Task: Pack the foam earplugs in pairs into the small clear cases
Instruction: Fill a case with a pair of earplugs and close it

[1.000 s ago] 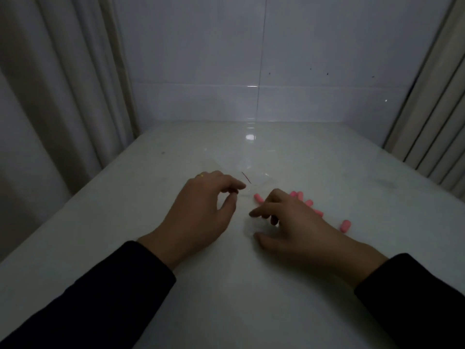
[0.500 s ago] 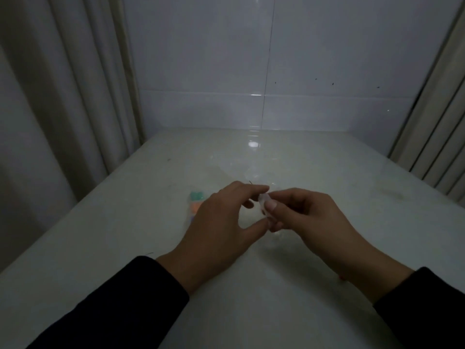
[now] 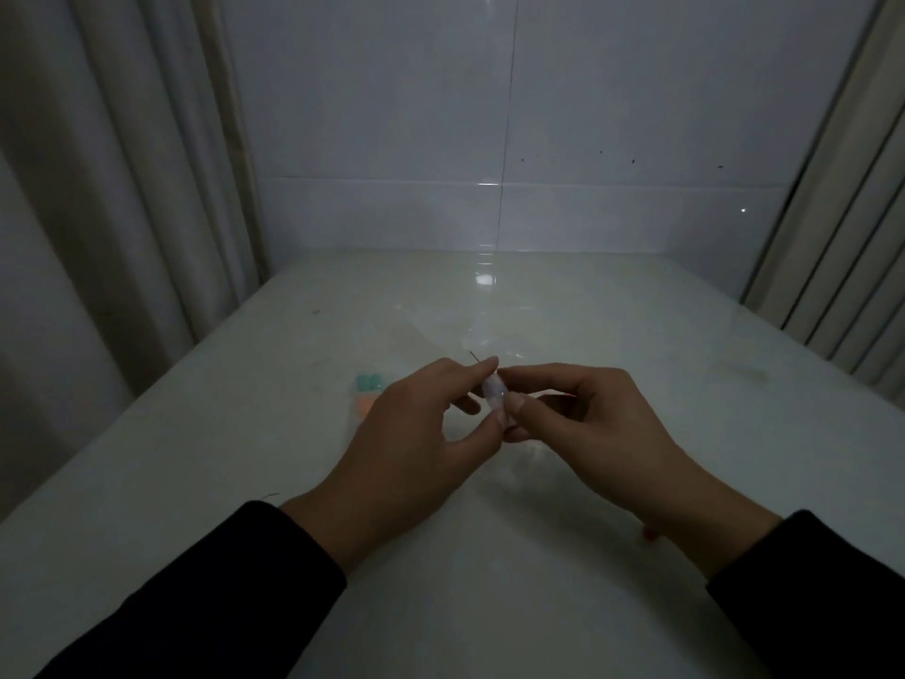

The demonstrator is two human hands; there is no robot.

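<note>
A small clear case [image 3: 495, 393] is held up above the white table [image 3: 489, 556], between my two hands. My left hand [image 3: 416, 433] pinches it from the left with forefinger and thumb. My right hand [image 3: 587, 423] pinches it from the right, thumb on its lower end. What is inside the case cannot be made out in the dim light. Green earplugs [image 3: 368, 382] and orange earplugs [image 3: 365, 403] lie on the table just left of my left hand. One pink earplug [image 3: 650, 533] peeks out under my right wrist.
Curtains [image 3: 122, 188] hang along the left side of the table, and slatted panels [image 3: 842, 213] stand at the right. A tiled wall [image 3: 489, 139] closes the back. Faint clear plastic [image 3: 485, 330] lies on the table beyond my hands.
A second ago both hands rested low on the table beside the pink earplugs. They have since lifted and come together on the clear case, and the view has tilted up slightly.
</note>
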